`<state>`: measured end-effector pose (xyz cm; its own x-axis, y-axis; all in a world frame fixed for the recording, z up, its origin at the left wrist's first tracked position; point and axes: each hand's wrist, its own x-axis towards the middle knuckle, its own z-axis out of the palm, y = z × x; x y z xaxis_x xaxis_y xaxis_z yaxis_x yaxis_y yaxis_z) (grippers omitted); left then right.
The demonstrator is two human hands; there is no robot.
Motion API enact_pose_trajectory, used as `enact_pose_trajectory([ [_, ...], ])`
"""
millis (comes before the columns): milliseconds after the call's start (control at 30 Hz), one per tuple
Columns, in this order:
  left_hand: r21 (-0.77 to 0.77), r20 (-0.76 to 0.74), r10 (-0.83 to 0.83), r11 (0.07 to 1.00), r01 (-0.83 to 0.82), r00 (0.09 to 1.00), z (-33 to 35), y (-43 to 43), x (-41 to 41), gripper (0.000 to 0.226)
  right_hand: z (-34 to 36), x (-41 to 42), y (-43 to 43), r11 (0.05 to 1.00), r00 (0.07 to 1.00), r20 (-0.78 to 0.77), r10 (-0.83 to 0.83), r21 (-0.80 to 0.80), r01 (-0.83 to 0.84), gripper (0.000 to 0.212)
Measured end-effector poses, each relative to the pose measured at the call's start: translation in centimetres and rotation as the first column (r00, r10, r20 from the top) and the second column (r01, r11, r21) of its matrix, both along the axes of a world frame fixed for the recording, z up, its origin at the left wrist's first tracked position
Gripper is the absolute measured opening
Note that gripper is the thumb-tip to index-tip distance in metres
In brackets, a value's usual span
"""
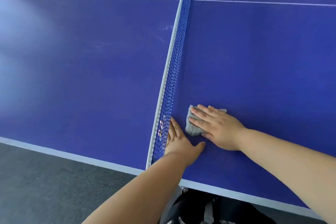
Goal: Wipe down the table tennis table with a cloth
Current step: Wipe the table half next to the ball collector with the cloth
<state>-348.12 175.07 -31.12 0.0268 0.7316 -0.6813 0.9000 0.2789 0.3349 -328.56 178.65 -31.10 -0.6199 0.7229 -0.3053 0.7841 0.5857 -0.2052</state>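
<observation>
Basically early days by the look of it: pressing a small fluffy grey cloth (192, 129) under a flat, straight-fingered right hand (216, 127) beside the blue mesh net (179, 51), near the close edge of the blue table tennis table (254, 60), bracing with a flat, open left hand (179, 142), pale scuffs (163, 31) unwiped across the net.

Left hand (179, 142) and right hand (216, 129): bare. Forearms (145, 187): bare to the frame edge. Lower body: dark garment (196, 205) with paler grey patches, details indistinct.

Fuzzy grey cloth (193, 127), glossy tabletop (254, 69).
</observation>
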Motion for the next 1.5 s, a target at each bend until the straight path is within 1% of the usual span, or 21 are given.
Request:
enact_pose_trajectory([
  [67,-0.069,-0.031,-0.041,0.997,0.038,0.999,0.6,-0.2,0.0,0.142,0.5,2.2,1.1,0.999,0.996,0.078,-0.048,0.000,0.048,0.066],
  [133,-0.092,-0.066,-0.111,0.990,0.104,0.992,1.2,-0.8,-0.5,0.144,1.0,3.6,3.7,0.970,0.960,0.143,-0.239,-0.007,0.242,0.068],
  [200,-0.067,-0.097,-0.153,0.987,0.147,0.984,1.7,-1.3,-1.1,0.145,1.1,3.9,5.6,0.883,0.875,0.134,-0.466,0.003,0.470,0.067],
  [267,-0.033,-0.151,-0.189,0.982,0.186,0.970,1.9,-1.6,-1.2,0.144,0.8,2.6,5.2,0.835,0.830,0.099,-0.549,0.045,0.548,0.066],
  [333,-0.012,-0.240,-0.254,0.966,0.259,0.937,2.2,-1.8,-0.8,0.140,0.0,1.0,2.1,0.898,0.893,0.093,-0.440,0.066,0.435,0.067],
  [433,-0.023,-0.318,-0.343,0.935,0.354,0.884,2.9,-2.7,-0.3,0.133,-0.7,0.8,-6.2,0.988,0.989,0.024,-0.148,0.049,0.146,0.066],
  [500,-0.069,-0.325,-0.379,0.923,0.378,0.866,3.4,-3.8,-0.3,0.134,-0.3,2.2,-9.7,1.000,0.999,0.034,-0.004,-0.005,0.004,0.066],
  [567,-0.116,-0.321,-0.383,0.924,0.365,0.866,3.6,-5.1,0.0,0.138,0.1,4.4,-8.6,0.997,0.994,0.084,0.067,-0.029,-0.065,0.068],
  [633,-0.137,-0.342,-0.370,0.929,0.344,0.864,3.8,-6.3,0.6,0.143,0.5,6.1,-5.2,0.999,0.980,0.196,-0.033,0.006,0.032,0.073],
  [700,-0.130,-0.365,-0.347,0.938,0.322,0.864,3.8,-6.6,1.2,0.146,0.7,7.9,-1.6,0.963,0.914,0.308,-0.265,0.036,0.267,0.075],
  [733,-0.125,-0.371,-0.339,0.941,0.315,0.865,3.8,-6.6,1.5,0.147,0.6,8.5,-0.5,0.925,0.872,0.321,-0.371,0.041,0.378,0.077],
  [800,-0.115,-0.378,-0.337,0.941,0.317,0.862,4.0,-6.5,1.6,0.146,0.4,7.9,-0.4,0.882,0.838,0.300,-0.456,0.028,0.470,0.078],
  [867,-0.092,-0.367,-0.330,0.943,0.319,0.870,4.1,-6.9,1.1,0.144,0.0,5.8,-3.1,0.917,0.888,0.247,-0.387,-0.001,0.400,0.080],
  [967,-0.041,-0.324,-0.301,0.951,0.305,0.897,4.0,-8.4,0.1,0.137,-0.5,3.1,-11.3,0.992,0.982,0.140,-0.127,-0.002,0.128,0.079],
  [1033,-0.031,-0.316,-0.299,0.952,0.305,0.900,3.6,-9.9,0.1,0.135,-0.1,3.2,-15.7,0.999,0.996,0.081,0.034,-0.024,-0.032,0.076],
  [1133,-0.014,-0.281,-0.231,0.972,0.236,0.932,2.8,-12.3,0.7,0.136,-0.1,4.8,-14.5,0.978,0.972,0.108,0.209,-0.014,-0.208,0.073],
  [1200,0.034,-0.279,-0.202,0.975,0.220,0.939,2.1,-13.8,0.6,0.129,0.0,5.3,-10.9,0.987,0.975,0.157,0.157,-0.069,-0.147,0.077],
  [1300,0.138,-0.283,-0.190,0.962,0.236,0.940,1.5,-16.1,-0.2,0.113,-0.1,5.0,-6.4,0.990,0.950,0.281,-0.137,0.003,0.141,0.082],
  [1367,0.169,-0.280,-0.197,0.953,0.250,0.940,1.5,-17.5,-0.7,0.107,-0.1,3.5,-6.1,0.958,0.920,0.271,-0.282,0.033,0.284,0.085],
  [1433,0.160,-0.284,-0.222,0.948,0.274,0.933,1.8,-18.9,-1.2,0.102,-0.2,1.3,-8.0,0.962,0.936,0.228,-0.270,0.012,0.274,0.087],
  [1500,0.183,-0.274,-0.217,0.945,0.273,0.937,2.3,-20.0,-1.8,0.092,-0.4,-0.3,-11.6,0.998,0.983,0.175,-0.059,0.011,0.058,0.084],
])
